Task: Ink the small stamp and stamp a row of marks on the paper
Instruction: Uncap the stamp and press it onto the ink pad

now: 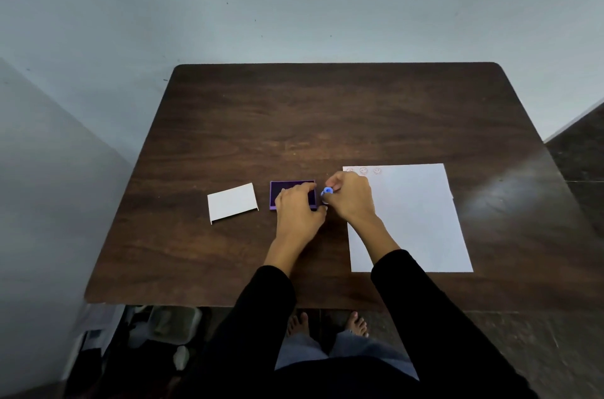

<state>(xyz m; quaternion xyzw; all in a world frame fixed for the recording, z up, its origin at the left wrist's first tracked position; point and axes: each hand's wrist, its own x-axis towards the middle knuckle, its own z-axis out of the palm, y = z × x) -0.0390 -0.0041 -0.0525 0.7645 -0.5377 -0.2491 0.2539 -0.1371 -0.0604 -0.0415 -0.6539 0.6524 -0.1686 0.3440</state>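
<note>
A purple ink pad [281, 191] lies open on the dark wooden table [327, 117]. My left hand [299, 207] rests on the pad's right half and grips it at its edges. My right hand [351, 197] pinches a small blue stamp [327, 191] just right of the pad, between the pad and the paper. The white paper [418, 218] lies to the right, with three faint round marks [363, 171] in a row along its top left edge. My right wrist covers the paper's left side.
A white lid [232, 202] lies on the table left of the ink pad. The table's near edge runs just below my forearms. Walls stand behind and to the left, and boxes and bags [163, 326] sit on the floor under the near left corner.
</note>
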